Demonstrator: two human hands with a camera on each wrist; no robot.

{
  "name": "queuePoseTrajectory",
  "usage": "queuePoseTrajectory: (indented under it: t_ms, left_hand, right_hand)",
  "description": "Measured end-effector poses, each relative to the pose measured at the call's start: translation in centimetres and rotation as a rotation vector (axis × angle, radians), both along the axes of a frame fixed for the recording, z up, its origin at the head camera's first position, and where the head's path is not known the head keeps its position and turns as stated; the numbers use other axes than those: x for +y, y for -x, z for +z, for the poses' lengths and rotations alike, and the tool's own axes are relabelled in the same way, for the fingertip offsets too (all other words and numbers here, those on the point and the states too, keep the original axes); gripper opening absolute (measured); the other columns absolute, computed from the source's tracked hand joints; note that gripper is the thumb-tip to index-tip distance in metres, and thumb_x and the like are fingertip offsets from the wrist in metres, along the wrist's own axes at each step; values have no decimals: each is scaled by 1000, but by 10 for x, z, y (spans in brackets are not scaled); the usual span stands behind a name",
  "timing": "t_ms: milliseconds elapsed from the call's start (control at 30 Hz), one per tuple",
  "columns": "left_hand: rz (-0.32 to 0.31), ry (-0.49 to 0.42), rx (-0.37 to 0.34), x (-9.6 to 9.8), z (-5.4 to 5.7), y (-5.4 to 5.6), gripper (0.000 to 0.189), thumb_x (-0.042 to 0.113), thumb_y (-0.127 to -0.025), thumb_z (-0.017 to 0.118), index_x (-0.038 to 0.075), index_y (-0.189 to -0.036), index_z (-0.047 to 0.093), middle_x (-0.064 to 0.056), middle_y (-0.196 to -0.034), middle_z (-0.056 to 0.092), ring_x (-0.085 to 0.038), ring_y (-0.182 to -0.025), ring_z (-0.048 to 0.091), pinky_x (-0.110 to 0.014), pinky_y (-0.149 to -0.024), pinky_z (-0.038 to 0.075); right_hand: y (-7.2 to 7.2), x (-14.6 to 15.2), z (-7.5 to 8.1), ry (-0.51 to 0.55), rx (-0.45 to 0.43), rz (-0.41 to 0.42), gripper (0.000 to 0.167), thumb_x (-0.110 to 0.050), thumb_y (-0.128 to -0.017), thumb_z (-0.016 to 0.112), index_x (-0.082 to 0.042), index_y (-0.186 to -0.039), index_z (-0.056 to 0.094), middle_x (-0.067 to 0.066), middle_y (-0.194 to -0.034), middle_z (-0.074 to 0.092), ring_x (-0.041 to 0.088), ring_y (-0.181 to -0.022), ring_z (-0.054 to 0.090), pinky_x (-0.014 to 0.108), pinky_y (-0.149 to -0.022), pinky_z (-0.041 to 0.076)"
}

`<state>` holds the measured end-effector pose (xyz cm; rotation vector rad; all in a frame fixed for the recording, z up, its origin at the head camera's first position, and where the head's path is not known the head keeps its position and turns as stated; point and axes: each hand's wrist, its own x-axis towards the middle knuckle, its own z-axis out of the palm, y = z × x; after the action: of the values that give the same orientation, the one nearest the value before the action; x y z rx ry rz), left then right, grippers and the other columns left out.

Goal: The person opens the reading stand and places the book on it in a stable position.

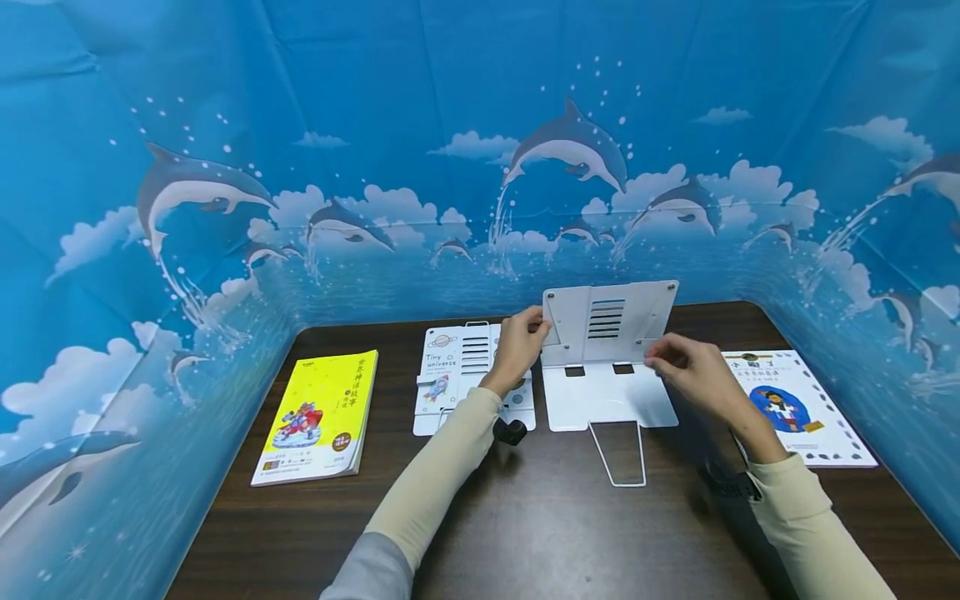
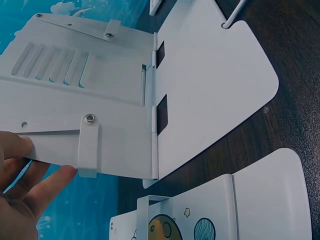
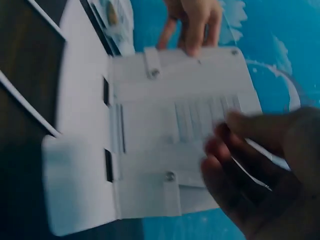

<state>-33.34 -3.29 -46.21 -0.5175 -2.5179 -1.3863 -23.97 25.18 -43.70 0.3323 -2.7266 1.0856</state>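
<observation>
On dark counter (image 1: 555,533), white stand (image 1: 603,352) is set, panel (image 1: 570,319) raised above flat base (image 1: 607,398). Panel's left edge is pinched by fingers of left hand (image 1: 517,346). Right hand (image 1: 693,372) is held close to right edge, fingers loosely bent, nothing gripped. Stand is flanked by printed stand (image 1: 450,367) and white book (image 1: 821,429).

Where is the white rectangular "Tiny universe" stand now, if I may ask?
In the head view, the "Tiny universe" stand lies on the dark brown table, right of the yellow paperback and left of the unfolded white stand.
</observation>
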Motion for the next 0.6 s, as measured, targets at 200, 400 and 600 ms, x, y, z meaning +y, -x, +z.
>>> queuePoseTrajectory:
  t_ms: [200,400,600]
  left_hand:
    - [-5,6,-3,0,1,-1,24,13,-107,65,4,-128,73,-12,-116,80,-22,-107,77,-31,-91,63]
    - [-25,0,4,0,1,-3,23,13,-108,64,5,-127,73,-13,-116,79,-24,-107,77,-34,-92,63]
    - [-23,4,-8,-2,-1,-3,25,15,-108,63,6,-130,72,-12,-117,79,-23,-108,76,-35,-93,63]
  right_hand:
    - [-26,-11,-24,-76,-167,303,5,-6,-98,74,-10,-100,77,-5,-88,73,5,-78,61,25,-66,53]
    - [-52,-23,-50,-137,-261,515,6,-12,-95,79,-16,-95,76,-14,-87,70,-4,-77,58,24,-66,52]
    - [-67,-30,-60,-234,-187,516,21,-8,-87,84,-23,-82,69,-18,-77,60,-6,-69,50,21,-61,45]
